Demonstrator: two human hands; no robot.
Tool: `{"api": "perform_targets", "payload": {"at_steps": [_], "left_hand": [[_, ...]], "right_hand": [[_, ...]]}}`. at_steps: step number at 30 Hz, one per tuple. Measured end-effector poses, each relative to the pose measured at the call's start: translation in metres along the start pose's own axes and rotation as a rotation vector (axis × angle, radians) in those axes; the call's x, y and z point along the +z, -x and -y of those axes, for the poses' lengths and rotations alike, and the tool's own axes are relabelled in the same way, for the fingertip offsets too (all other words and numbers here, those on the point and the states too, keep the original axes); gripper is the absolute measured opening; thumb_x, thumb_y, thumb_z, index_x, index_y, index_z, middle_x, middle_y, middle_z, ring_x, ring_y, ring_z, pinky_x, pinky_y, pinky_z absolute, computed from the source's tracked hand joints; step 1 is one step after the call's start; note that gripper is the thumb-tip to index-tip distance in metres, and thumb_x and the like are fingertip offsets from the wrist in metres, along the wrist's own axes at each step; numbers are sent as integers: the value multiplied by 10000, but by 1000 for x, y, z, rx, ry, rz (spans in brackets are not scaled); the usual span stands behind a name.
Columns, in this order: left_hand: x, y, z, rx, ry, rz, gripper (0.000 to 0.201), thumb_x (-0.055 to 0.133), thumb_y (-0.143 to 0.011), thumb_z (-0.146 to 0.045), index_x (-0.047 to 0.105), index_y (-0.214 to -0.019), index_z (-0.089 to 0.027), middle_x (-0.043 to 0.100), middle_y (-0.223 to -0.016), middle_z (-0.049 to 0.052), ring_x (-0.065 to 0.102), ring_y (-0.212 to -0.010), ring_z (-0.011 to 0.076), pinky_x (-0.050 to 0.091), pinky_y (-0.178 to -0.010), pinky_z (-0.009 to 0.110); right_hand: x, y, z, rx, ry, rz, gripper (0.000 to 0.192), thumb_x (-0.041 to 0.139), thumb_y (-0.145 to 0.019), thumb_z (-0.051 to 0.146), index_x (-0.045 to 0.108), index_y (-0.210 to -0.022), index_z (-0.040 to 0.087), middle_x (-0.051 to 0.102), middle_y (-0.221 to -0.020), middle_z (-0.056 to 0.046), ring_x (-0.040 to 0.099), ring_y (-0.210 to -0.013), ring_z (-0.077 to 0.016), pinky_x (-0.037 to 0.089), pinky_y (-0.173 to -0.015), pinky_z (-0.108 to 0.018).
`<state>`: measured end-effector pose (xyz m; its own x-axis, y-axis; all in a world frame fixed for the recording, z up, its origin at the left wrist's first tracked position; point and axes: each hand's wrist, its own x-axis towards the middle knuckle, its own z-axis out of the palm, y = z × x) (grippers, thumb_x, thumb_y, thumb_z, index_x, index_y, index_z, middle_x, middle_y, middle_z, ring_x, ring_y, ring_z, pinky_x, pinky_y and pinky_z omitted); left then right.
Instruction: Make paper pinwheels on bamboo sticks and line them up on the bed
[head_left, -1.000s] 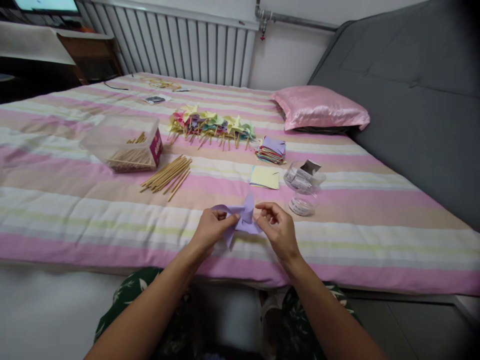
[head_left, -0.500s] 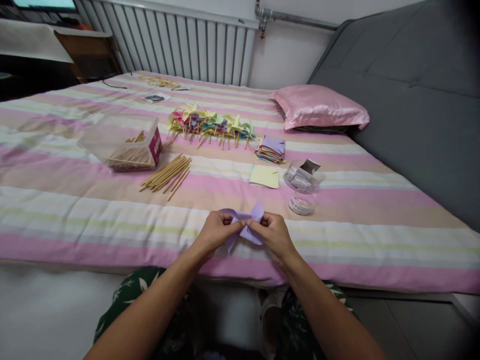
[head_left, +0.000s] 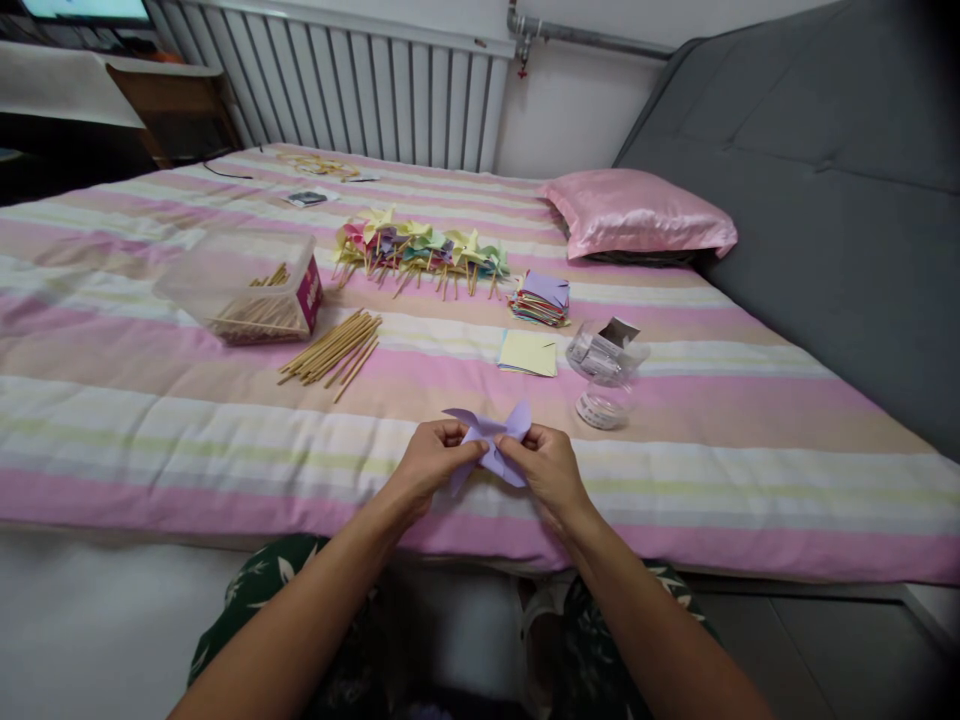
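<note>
A purple paper pinwheel [head_left: 491, 430] with its blades curled up is held between both hands, just above the front edge of the bed. My left hand [head_left: 439, 455] grips its left side, thumb near the centre. From the right, my right hand [head_left: 547, 462] pinches it, thumb also pressed close to the middle. The fingers beneath the paper are hidden. Beyond my hands lies a small stack of pale yellow paper squares [head_left: 528, 352]. To its right stand a clear round tub [head_left: 606, 352] with small packets and a clear lid [head_left: 602, 405].
Wooden sticks [head_left: 334, 348] lie beside a clear plastic box [head_left: 262, 290] holding more sticks. Several finished pinwheels [head_left: 420, 245] are piled farther back. A taller stack of coloured paper [head_left: 541, 298] sits right of them. A pink pillow [head_left: 637, 212] rests near the grey headboard [head_left: 795, 170].
The pinwheel has tilted slightly between my fingers, and its left blade now stands out more above my left hand. Both hands keep their hold in nearly the same place.
</note>
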<state>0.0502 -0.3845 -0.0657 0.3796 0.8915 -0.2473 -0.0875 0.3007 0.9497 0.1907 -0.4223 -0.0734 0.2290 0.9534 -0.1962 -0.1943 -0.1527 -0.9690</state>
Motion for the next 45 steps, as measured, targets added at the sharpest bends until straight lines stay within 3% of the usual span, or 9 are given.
{"api": "perform_targets", "payload": {"at_steps": [8,16,21,23,26,28,30,35,45], "left_hand": [[2,0,-2,18,-124,-76,159,716,-573,-261,651,-584,-115,570,-513,-18,432,-446,67,313,-459,190],[2,0,-2,8,-91,-99,139,699,-566,-243,654,-569,-112,579,-528,-9,453,-479,77,313,-482,196],[-3,-3,-3,28,-73,-137,135,695,-545,-241,624,-541,-126,560,-505,-15,459,-481,89,318,-487,205],[-6,-5,-6,34,-85,-179,143,694,-539,-242,608,-517,-131,543,-485,-19,446,-467,87,304,-473,206],[-12,-6,-12,69,-124,-253,177,696,-538,-242,567,-473,-140,494,-451,-35,394,-441,72,256,-445,202],[-15,-7,-14,100,-158,-287,210,693,-542,-250,534,-451,-148,452,-431,-48,360,-428,65,232,-434,204],[-17,-7,-15,108,-180,-310,219,686,-548,-266,527,-453,-149,439,-430,-50,355,-425,67,228,-434,208],[-19,-8,-13,95,-174,-323,208,683,-553,-289,553,-490,-140,471,-454,-41,386,-442,74,249,-446,209],[-19,-7,-12,110,-197,-305,213,679,-570,-275,529,-491,-145,439,-454,-51,357,-436,65,222,-446,212]], "right_hand": [[-1,-2,-4,-128,232,-29,197,657,-650,319,649,-651,122,597,-567,9,507,-501,-108,379,-482,-217],[1,0,-5,-225,337,-6,209,634,-697,331,624,-651,128,552,-557,12,469,-505,-103,364,-480,-217],[-5,-2,8,-395,425,89,286,628,-738,402,644,-852,140,646,-755,-40,551,-646,-140,446,-616,-250],[-14,-5,16,-487,518,-7,349,623,-747,421,620,-974,156,661,-899,-65,572,-716,-154,460,-691,-271],[-36,-15,27,-591,823,-358,324,568,-795,383,597,-1029,161,643,-1014,-87,569,-838,-186,421,-821,-310],[-53,-22,31,-564,1031,-545,307,500,-831,312,578,-1078,147,629,-1066,-108,549,-966,-219,371,-893,-331],[-66,-28,32,-460,1212,-607,335,463,-836,257,555,-1131,127,615,-1118,-131,533,-1033,-243,339,-909,-339],[-77,-32,28,-157,1556,-462,286,428,-842,244,616,-1005,103,670,-977,-149,580,-966,-243,252,-946,-375],[-76,-32,31,33,1662,-339,250,439,-848,293,657,-831,174,689,-821,-101,615,-882,-240,294,-819,-388]]}}
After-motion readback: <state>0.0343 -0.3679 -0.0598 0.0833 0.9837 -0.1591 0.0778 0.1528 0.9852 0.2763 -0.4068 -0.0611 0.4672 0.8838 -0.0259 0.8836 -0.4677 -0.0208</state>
